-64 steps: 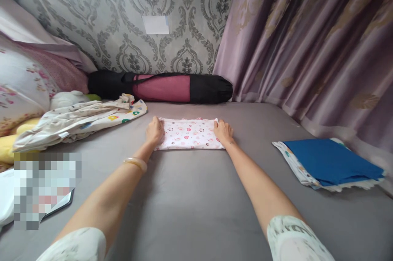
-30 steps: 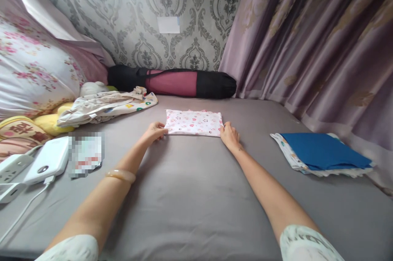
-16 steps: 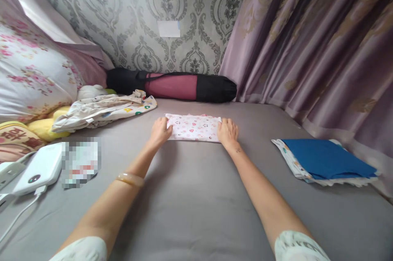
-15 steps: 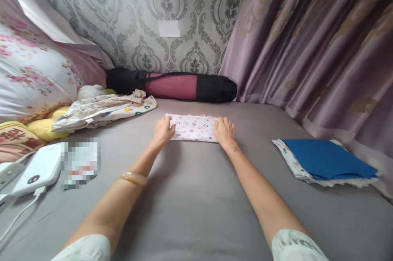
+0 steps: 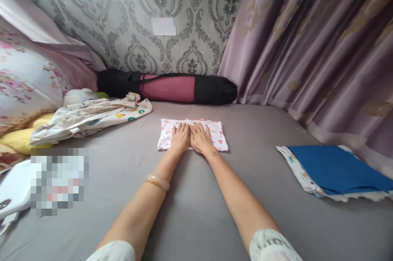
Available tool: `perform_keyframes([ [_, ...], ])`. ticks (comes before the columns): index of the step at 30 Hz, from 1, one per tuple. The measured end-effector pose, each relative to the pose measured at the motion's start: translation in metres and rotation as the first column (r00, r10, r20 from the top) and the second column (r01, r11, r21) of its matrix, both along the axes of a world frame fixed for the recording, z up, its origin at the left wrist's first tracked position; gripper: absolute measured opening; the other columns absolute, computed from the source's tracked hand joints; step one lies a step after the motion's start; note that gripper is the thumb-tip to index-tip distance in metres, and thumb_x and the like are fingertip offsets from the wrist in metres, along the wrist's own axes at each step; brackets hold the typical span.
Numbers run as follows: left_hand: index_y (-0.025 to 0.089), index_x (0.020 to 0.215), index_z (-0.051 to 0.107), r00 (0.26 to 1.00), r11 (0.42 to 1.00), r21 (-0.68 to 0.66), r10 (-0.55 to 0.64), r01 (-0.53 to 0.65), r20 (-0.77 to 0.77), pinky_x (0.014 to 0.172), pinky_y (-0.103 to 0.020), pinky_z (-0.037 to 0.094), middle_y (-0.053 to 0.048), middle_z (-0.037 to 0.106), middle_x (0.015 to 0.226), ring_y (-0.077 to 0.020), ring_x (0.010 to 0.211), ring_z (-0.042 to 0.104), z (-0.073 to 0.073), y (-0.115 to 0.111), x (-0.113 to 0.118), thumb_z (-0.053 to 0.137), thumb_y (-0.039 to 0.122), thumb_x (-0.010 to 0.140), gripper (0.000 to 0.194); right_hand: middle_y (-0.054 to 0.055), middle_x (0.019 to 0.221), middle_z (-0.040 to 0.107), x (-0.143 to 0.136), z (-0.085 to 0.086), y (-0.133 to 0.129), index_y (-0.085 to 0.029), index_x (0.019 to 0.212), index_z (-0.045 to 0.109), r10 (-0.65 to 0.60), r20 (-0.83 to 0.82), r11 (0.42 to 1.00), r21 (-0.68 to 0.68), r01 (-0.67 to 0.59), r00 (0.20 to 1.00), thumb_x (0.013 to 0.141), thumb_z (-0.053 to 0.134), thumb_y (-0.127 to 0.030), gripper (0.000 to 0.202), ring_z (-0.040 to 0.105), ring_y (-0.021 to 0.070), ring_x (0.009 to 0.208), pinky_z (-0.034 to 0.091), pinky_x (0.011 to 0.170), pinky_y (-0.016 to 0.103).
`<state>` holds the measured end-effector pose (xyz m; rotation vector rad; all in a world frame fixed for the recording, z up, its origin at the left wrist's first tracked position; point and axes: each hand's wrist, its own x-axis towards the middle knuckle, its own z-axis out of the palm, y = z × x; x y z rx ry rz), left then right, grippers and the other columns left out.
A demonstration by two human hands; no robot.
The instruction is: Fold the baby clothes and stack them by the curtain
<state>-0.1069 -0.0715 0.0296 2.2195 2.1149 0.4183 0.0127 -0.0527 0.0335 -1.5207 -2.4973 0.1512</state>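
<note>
Pressing palms down, we rest our L hand [image 5: 180,138] and R hand [image 5: 201,138] just beside each other on a folded white cloth [image 5: 220,137] w/ pink-and-red print, lying flat on a gray sheet [image 5: 190,212], approx. mid-view. Our grip is released on both sides: fingers extended, palms on top of the fabric, its two ends showing L & R of us. We wear a pale bangle [image 5: 157,182] on our L arm; a small dark mark [image 5: 214,154] shows at our R wrist. Well apart to our R, we see a folded stack [image 5: 340,167] w/ blue fabric on top; to our L, a crumpled cream garment [image 5: 82,121] w/ colored print, nr. a floral pillow [image 5: 24,77]. Nearer us on that side: a white device [image 5: 18,189] w/ cable, plus a pixelated item [image 5: 61,183] we can't ID. In bkgd., a black-and-maroon bag [image 5: 167,88] lies along the patterned wall [image 5: 196,19], w/ purple curtain [image 5: 276,36] at R.
</note>
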Motion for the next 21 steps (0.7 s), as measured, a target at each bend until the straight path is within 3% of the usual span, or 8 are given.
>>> perform_keyframes([
  [10,0.016,0.141,0.045,0.999,1.000,0.021,0.019,-0.019,-0.034,0.116,-0.049,0.018,-0.015,0.040,0.151,-0.0298,0.142,0.030,-0.008,0.007,-0.013,0.028,0.037,0.098,0.050,0.004,0.156,0.032,0.001,-0.005,0.004,-0.022,0.147,0.039,-0.041,-0.008,0.999,0.029,0.041,0.999,0.099,0.026,-0.033,0.051,0.024,0.0244,0.144,0.011,0.117,0.045],
  [14,0.014,0.141,0.044,0.997,0.997,0.011,0.077,-0.077,-0.015,0.116,-0.049,0.018,-0.016,0.036,0.153,-0.0312,0.143,0.026,-0.008,0.007,-0.021,0.029,0.045,0.098,0.055,0.008,0.155,0.033,0.004,-0.007,0.006,-0.019,0.146,0.041,-0.118,-0.021,0.991,0.056,0.119,0.993,0.099,0.030,-0.036,0.052,0.025,0.0261,0.143,0.013,0.116,0.044],
  [21,0.013,0.142,0.042,0.979,0.979,0.006,0.203,-0.204,0.019,0.116,-0.050,0.019,-0.018,0.035,0.153,-0.0314,0.144,0.026,-0.005,0.005,-0.035,0.029,0.044,0.097,0.056,0.011,0.156,0.031,0.017,-0.009,0.012,-0.012,0.146,0.040,-0.239,-0.055,0.969,0.052,0.241,0.970,0.099,0.031,-0.036,0.054,0.021,0.0270,0.144,0.010,0.116,0.044],
])
